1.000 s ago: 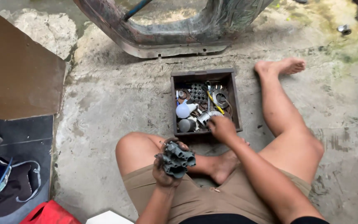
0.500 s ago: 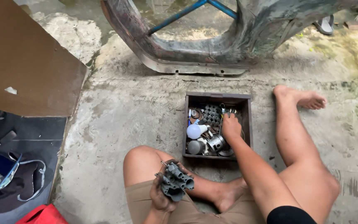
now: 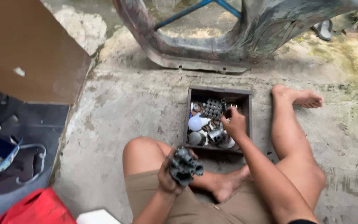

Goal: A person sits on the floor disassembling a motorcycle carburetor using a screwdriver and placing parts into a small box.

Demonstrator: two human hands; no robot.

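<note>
I sit on a concrete floor with a dark wooden box of small metal parts between my legs. My left hand grips a dark grey metal part with stubby tubes, held above my left thigh. My right hand reaches into the box, its fingers down among the parts on the right side; whether it holds anything is hidden. Inside the box lie a white bulb-shaped piece, a shiny metal cylinder and a dark ribbed block.
A rusty curved metal frame with a blue bar stands just beyond the box. A brown board leans at the left above a dark mat with a cloth bag. A red container is at the bottom left. A sandal lies far right.
The view has tilted up and closer. My right hand has moved deeper into the right side of the box. My left hand keeps hold of the grey part.
</note>
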